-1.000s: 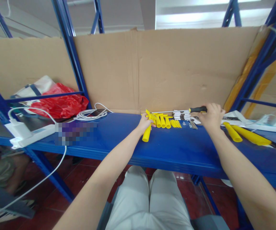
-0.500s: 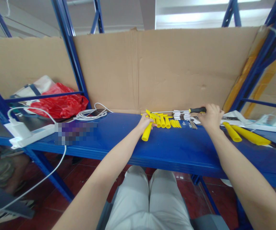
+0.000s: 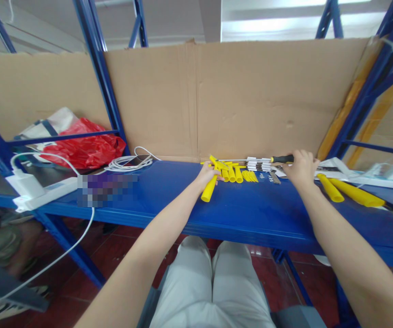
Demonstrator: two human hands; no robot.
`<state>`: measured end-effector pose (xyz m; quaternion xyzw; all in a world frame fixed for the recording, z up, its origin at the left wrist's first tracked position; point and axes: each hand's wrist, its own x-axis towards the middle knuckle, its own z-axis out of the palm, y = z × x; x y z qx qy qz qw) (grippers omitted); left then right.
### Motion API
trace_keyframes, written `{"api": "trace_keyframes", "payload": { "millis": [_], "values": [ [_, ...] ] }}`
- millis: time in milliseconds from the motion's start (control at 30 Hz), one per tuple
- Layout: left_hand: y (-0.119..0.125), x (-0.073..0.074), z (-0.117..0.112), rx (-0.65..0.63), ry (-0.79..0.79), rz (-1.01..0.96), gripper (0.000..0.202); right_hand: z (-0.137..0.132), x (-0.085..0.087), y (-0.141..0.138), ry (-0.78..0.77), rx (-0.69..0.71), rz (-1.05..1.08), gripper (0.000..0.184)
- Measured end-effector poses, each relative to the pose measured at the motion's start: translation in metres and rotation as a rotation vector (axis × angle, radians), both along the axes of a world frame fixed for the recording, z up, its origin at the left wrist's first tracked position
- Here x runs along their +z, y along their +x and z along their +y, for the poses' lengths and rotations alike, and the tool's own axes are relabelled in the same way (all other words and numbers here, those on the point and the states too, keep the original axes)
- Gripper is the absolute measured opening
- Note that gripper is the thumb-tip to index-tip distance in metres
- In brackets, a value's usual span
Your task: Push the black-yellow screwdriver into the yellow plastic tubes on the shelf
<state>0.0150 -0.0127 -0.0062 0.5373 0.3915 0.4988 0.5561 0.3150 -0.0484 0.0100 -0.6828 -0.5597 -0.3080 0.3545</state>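
My left hand (image 3: 206,176) is closed around a yellow plastic piece (image 3: 209,189) with a hollow tube end pointing toward me and a branching top. Its fingers partly cover the piece. My right hand (image 3: 303,168) grips the end of a screwdriver (image 3: 281,158) with a black and yellow handle. The long thin shaft lies level and points left toward the top of the held piece; whether the tip touches it I cannot tell. Between the hands, similar yellow pieces (image 3: 232,175) stand in a row, beside small flat yellow parts (image 3: 250,176) and a stack of white strips (image 3: 258,164).
Two longer yellow tubes (image 3: 331,189) lie right of my right hand. A cardboard sheet (image 3: 251,100) closes off the back of the blue shelf (image 3: 251,214). Coiled white cable (image 3: 128,164), a red plastic bag (image 3: 87,143) and a power strip (image 3: 46,193) are at the left.
The screwdriver and my right hand have shifted very slightly. The yellow piece in my left hand has tilted a little, its top moving slightly up and to the right.
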Motion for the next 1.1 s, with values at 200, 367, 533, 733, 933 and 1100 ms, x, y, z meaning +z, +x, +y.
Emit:
{"api": "trace_keyframes", "payload": {
  "millis": [200, 367, 533, 733, 933, 1100],
  "values": [
    [0.001, 0.0, -0.002, 0.032, 0.057, 0.12, 0.059, -0.002, 0.0, 0.001, -0.015, -0.014, -0.023, 0.02],
    [0.0, 0.001, -0.002, 0.081, 0.117, 0.211, 0.058, -0.005, 0.002, 0.003, -0.027, -0.018, -0.053, 0.02],
    [-0.001, -0.003, 0.001, 0.109, 0.189, 0.231, 0.057, -0.002, 0.004, 0.008, -0.171, -0.011, 0.018, 0.027],
    [-0.006, -0.011, 0.015, 0.165, 0.271, 0.266, 0.066, 0.006, 0.001, 0.015, -0.185, 0.148, -0.132, 0.028],
    [-0.013, -0.009, 0.014, 0.237, 0.358, 0.353, 0.066, 0.008, 0.004, 0.017, -0.105, 0.174, -0.167, 0.027],
    [-0.015, -0.005, 0.009, 0.269, 0.394, 0.375, 0.066, 0.0, 0.005, 0.009, -0.154, 0.161, -0.112, 0.024]
  ]
}}
